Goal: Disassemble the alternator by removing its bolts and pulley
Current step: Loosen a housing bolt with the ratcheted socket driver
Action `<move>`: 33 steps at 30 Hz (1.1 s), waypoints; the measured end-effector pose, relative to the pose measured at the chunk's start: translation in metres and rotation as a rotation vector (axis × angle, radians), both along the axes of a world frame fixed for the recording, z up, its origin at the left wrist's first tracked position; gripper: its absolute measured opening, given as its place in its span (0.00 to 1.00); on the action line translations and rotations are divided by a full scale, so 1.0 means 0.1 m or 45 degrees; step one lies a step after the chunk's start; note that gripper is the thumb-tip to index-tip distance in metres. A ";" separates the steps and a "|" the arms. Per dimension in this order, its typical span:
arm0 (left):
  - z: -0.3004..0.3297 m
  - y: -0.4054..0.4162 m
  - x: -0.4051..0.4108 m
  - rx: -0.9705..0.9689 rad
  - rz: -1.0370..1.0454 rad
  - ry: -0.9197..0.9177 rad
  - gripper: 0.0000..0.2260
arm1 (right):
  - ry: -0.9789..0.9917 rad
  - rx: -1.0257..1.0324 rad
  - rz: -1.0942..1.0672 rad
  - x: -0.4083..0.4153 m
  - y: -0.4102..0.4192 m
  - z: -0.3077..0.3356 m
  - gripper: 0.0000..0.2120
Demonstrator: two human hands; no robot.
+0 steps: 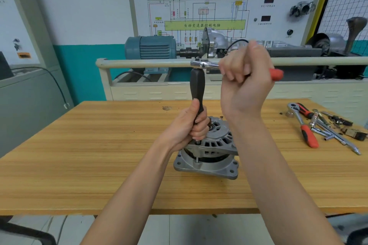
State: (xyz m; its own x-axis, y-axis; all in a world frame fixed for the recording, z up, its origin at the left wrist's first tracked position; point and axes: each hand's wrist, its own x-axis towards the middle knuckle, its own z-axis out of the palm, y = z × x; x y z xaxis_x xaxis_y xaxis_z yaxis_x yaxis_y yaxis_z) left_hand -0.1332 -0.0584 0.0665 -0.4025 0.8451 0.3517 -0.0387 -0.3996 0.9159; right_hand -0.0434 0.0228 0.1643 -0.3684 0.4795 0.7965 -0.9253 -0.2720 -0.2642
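Alternator (209, 153): stands on the wooden counter (99, 155), centre, shaft end up, flange down.
Pulley: none visible on the shaft end; bearing and vented front housing show bare, so likely already off. Partly hidden by the hand, so not certain.
Driver tool: black-handled extension driver (196, 89) stands upright on a through-bolt at the housing's near-left edge.
Ratchet (205, 64): chrome head sits on the driver's top, red handle end (276, 74) points right.
Left hand (191, 125): fingers wrapped round the driver's lower handle, steadying it.
Right hand (246, 71): fist clamped round the ratchet handle, motion-blurred.
Progress: judged mid-way; housing halves look slightly parted, bolt shank showing in the gap.
Left to do: remaining through-bolts, count not readable.
Far right of counter: second ratchet (302, 123), loose sockets and small parts (338, 123).
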 end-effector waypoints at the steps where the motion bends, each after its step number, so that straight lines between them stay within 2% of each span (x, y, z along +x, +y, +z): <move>1: 0.00 0.00 0.00 -0.005 -0.003 0.008 0.23 | -0.045 -0.089 0.199 -0.02 0.09 0.03 0.23; 4: -0.01 0.01 -0.02 -0.043 0.004 0.050 0.22 | -0.219 -0.405 0.709 -0.12 0.34 0.07 0.25; 6: 0.01 0.01 -0.01 -0.076 0.010 0.084 0.22 | -0.309 -0.560 0.908 -0.21 0.43 0.10 0.22; 9: 0.04 0.00 0.02 -0.090 0.047 0.092 0.22 | -0.375 -0.639 0.987 -0.31 0.49 0.13 0.20; 12: 0.21 0.01 0.05 0.017 0.150 0.058 0.18 | -0.364 -0.653 0.948 -0.31 0.48 0.12 0.20; 14: 0.38 0.04 0.07 0.034 0.285 0.117 0.09 | -0.318 -0.654 0.899 -0.26 0.45 0.10 0.20; 17: 0.52 0.14 0.11 -0.057 0.532 0.143 0.22 | -0.232 -0.551 0.735 -0.15 0.35 0.07 0.25; 20: 0.50 0.21 0.13 -0.076 0.727 0.082 0.21 | -0.105 -0.233 0.285 -0.03 0.13 0.02 0.26; 23: 0.50 0.22 0.16 -0.086 0.845 0.071 0.18 | 0.040 0.094 -0.278 0.01 -0.14 -0.08 0.18; 25: 0.50 0.21 0.16 -0.080 0.849 0.058 0.19 | 0.038 0.147 -0.331 0.01 -0.19 -0.09 0.17; 26: 0.50 0.19 0.16 -0.067 0.824 0.059 0.21 | 0.019 0.100 -0.217 0.00 -0.15 -0.07 0.18; 28: 0.48 0.15 0.14 -0.051 0.771 0.070 0.25 | -0.050 -0.062 0.188 -0.02 -0.01 0.01 0.22; 30: 0.46 0.10 0.12 -0.065 0.705 0.097 0.23 | -0.168 -0.315 0.591 -0.10 0.19 0.07 0.25; 33: 0.47 0.06 0.12 -0.135 0.600 0.178 0.22 | -0.276 -0.633 1.009 -0.25 0.41 0.08 0.23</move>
